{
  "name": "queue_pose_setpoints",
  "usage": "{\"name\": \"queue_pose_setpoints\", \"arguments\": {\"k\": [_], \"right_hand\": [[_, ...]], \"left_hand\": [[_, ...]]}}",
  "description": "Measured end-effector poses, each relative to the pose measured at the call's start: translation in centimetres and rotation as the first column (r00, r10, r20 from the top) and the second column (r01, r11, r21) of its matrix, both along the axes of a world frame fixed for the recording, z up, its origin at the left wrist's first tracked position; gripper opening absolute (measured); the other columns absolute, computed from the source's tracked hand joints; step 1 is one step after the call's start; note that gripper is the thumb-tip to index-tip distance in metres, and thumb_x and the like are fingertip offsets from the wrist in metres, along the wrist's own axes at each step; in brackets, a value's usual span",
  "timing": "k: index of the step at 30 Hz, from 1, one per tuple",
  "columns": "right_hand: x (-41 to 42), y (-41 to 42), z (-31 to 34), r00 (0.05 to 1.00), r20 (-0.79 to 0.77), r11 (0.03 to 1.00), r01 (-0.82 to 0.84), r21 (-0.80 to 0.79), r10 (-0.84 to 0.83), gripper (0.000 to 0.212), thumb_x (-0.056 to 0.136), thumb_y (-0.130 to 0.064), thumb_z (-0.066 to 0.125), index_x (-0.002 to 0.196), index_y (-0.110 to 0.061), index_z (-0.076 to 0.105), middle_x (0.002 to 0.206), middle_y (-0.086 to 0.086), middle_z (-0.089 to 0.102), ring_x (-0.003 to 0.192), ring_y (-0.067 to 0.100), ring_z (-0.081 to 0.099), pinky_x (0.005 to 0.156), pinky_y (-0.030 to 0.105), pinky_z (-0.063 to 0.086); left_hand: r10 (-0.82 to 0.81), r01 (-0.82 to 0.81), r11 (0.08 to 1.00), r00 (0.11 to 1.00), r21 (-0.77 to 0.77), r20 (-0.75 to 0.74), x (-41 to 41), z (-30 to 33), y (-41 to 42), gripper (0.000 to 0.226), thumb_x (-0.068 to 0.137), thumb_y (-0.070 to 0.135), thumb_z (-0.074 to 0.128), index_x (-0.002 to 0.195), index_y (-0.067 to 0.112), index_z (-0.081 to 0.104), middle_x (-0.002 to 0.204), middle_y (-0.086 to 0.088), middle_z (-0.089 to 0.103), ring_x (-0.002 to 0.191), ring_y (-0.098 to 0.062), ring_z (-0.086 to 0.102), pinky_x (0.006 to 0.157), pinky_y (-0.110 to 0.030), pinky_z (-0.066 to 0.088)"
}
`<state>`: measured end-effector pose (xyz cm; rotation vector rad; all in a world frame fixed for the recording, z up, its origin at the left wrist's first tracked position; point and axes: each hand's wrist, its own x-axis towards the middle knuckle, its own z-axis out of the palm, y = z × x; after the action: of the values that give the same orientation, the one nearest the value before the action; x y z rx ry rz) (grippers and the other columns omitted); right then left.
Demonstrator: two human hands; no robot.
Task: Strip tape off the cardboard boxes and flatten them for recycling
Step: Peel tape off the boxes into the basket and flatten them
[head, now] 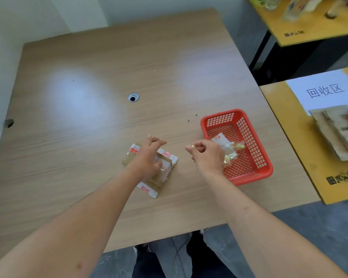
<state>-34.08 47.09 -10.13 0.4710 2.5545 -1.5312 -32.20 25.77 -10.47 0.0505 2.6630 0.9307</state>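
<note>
Low in the middle of the frame, a small box lies on the counter, partly opened, with white and red printed tape across its top and flaps. Your left hand is over the box with its fingers spread wide and lightly bent; the palm hides most of the lid, and you cannot tell from this view whether the hand presses the cardboard or hovers just above it.

Your right hand is just right of the box, at the near left rim of a red basket. Its fingers are curled in narrowly, thumb and forefinger close together; whether they pinch anything cannot be told. Crumpled strips of tape, clear and yellowish with a white and red piece, lie in the basket just beyond that hand.

At the right edge of the frame, a yellow side table carries a white sign with black characters and a stack of flattened cardboard. A round cable hole sits in the counter above the box.
</note>
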Motion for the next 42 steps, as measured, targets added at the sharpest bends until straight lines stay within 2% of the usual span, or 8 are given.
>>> {"name": "queue_pose_setpoints", "arguments": {"k": [7, 15, 19, 25, 29, 33, 37, 42], "right_hand": [[-1.5, 6.7, -1.8, 0.998, -0.058, 0.907, 0.046, 0.42, -0.024, 0.013, 0.096, -0.018, 0.068, 0.094, -0.013, 0.08, 0.099, 0.017, 0.067, 0.091, 0.03, 0.059, 0.086, 0.035, 0.043], [-1.4, 8.5, -2.6, 0.947, 0.118, 0.91, 0.246, 0.332, -0.299, 0.01, 0.08, -0.023, 0.086, 0.083, -0.022, 0.076, 0.091, 0.001, 0.077, 0.094, 0.028, 0.071, 0.091, 0.039, 0.056], [-1.2, 7.8, -2.4, 0.963, 0.092, 0.924, 0.214, 0.316, -0.255, 0.015, 0.08, -0.024, 0.086, 0.091, -0.02, 0.077, 0.092, -0.001, 0.076, 0.094, 0.023, 0.07, 0.086, 0.026, 0.048], [-0.3, 6.7, -1.3, 0.994, -0.08, 0.892, 0.099, 0.441, -0.071, 0.022, 0.088, -0.024, 0.077, 0.11, -0.021, 0.071, 0.108, 0.007, 0.064, 0.09, 0.021, 0.056, 0.079, 0.032, 0.043], [0.4, 4.2, -2.0, 0.951, -0.209, 0.92, -0.142, 0.364, 0.23, 0.013, 0.087, -0.014, 0.071, 0.098, -0.016, 0.076, 0.088, 0.005, 0.071, 0.084, 0.022, 0.062, 0.08, 0.032, 0.047], [2.5, -0.5, -3.0, 0.903, 0.065, 0.899, -0.429, 0.089, 0.425, 0.03, 0.096, -0.011, 0.064, 0.124, -0.015, 0.074, 0.113, 0.004, 0.076, 0.098, 0.019, 0.07, 0.096, 0.038, 0.054], [5.0, -4.1, -5.8, 0.95, 0.127, 0.943, -0.254, -0.214, 0.284, 0.044, 0.096, -0.013, 0.06, 0.14, -0.021, 0.062, 0.126, -0.009, 0.071, 0.112, 0.008, 0.069, 0.103, 0.04, 0.055], [6.6, -6.0, -6.2, 0.998, 0.043, 0.985, -0.042, -0.169, 0.049, 0.031, 0.098, -0.012, 0.064, 0.126, -0.019, 0.074, 0.114, -0.009, 0.076, 0.101, 0.003, 0.071, 0.095, 0.028, 0.057]], "left_hand": [[0.167, -0.185, 0.975, 0.976, -0.124, -0.142, 0.8, 0.3, -0.1, 0.045, 0.09, 0.016, 0.07, 0.133, 0.026, 0.061, 0.143, 0.002, 0.041, 0.124, -0.02, 0.049, 0.094, -0.037, 0.048], [0.214, -0.225, 0.958, 0.974, -0.181, -0.074, 2.9, -0.2, -2.3, 0.053, 0.089, 0.047, 0.071, 0.138, 0.03, 0.061, 0.148, 0.01, 0.034, 0.128, -0.016, 0.047, 0.103, -0.04, 0.046], [0.127, -0.115, 0.951, 0.991, -0.286, 0.027, 2.4, 0.5, -2.2, 0.071, 0.086, 0.054, 0.07, 0.151, 0.037, 0.045, 0.161, 0.011, 0.023, 0.144, -0.018, 0.031, 0.115, -0.042, 0.035], [0.114, -0.079, 0.942, 0.989, -0.326, 0.091, 2.1, 1.0, -2.2, 0.079, 0.086, 0.061, 0.068, 0.155, 0.038, 0.037, 0.165, 0.007, 0.018, 0.15, -0.023, 0.02, 0.12, -0.043, 0.028], [0.097, -0.055, 0.957, 0.986, -0.285, 0.135, 2.5, 1.1, -2.4, 0.095, 0.082, 0.064, 0.073, 0.16, 0.035, 0.027, 0.169, 0.006, 0.007, 0.155, -0.023, 0.007, 0.123, -0.045, 0.022], [0.07, -0.021, 0.963, 0.982, -0.269, 0.173, 2.5, 1.2, -2.5, 0.099, 0.083, 0.062, 0.072, 0.162, 0.033, 0.019, 0.17, 0.005, -0.003, 0.157, -0.022, -0.006, 0.125, -0.045, 0.015], [0.042, 0.007, 0.958, 0.985, -0.286, 0.165, 2.3, 0.7, -2.4, 0.098, 0.087, 0.063, 0.066, 0.163, 0.032, 0.013, 0.17, 0.002, -0.01, 0.156, -0.024, -0.012, 0.127, -0.046, 0.006], [0.044, -0.003, 0.961, 0.989, -0.277, 0.142, 2.3, -0.1, -2.5, 0.097, 0.088, 0.063, 0.065, 0.162, 0.032, 0.011, 0.17, 0.0, -0.012, 0.156, -0.027, -0.013, 0.127, -0.045, 0.003]]}}
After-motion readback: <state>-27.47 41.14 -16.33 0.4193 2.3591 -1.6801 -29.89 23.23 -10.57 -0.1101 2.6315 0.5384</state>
